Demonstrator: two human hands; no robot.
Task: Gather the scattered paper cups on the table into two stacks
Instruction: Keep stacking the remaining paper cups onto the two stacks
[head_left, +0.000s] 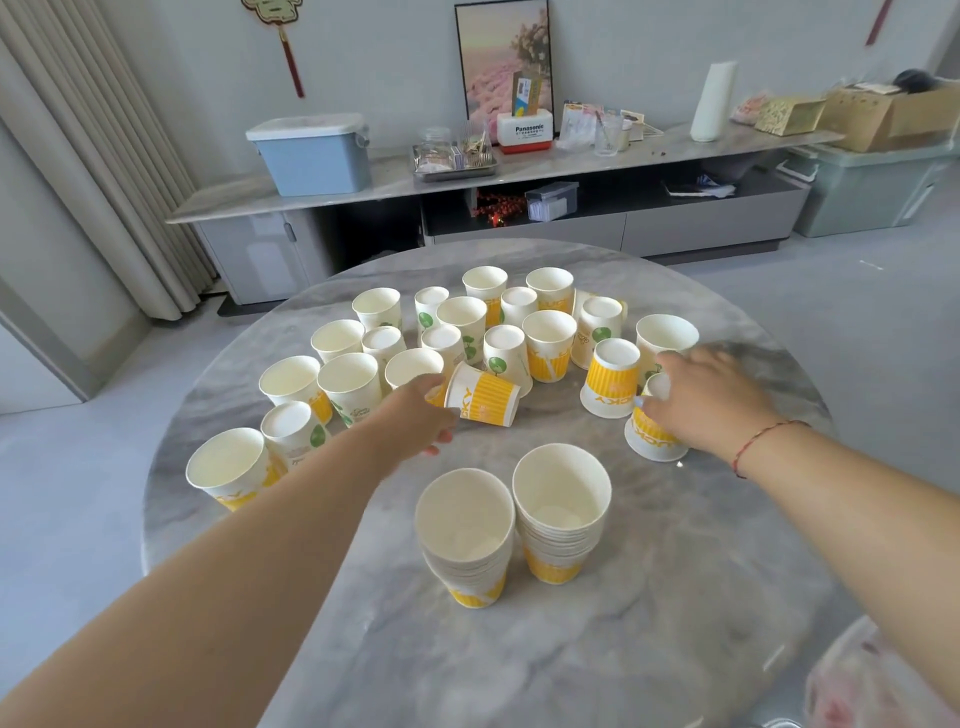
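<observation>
Fingers of the left hand (423, 415) curl round a tipped yellow cup (483, 397); the right hand (711, 395) grips an upside-down cup (655, 434). Two stacks (511, 525) stand near on the smooth gray round table (649, 623). I think many thin paper cups (467, 332) still wait behind.

Walls: pale grey | Floor: grey | Left: curtain (98, 156) | Rear: low console (519, 208), framed picture (501, 57) | Light: even daylight
</observation>
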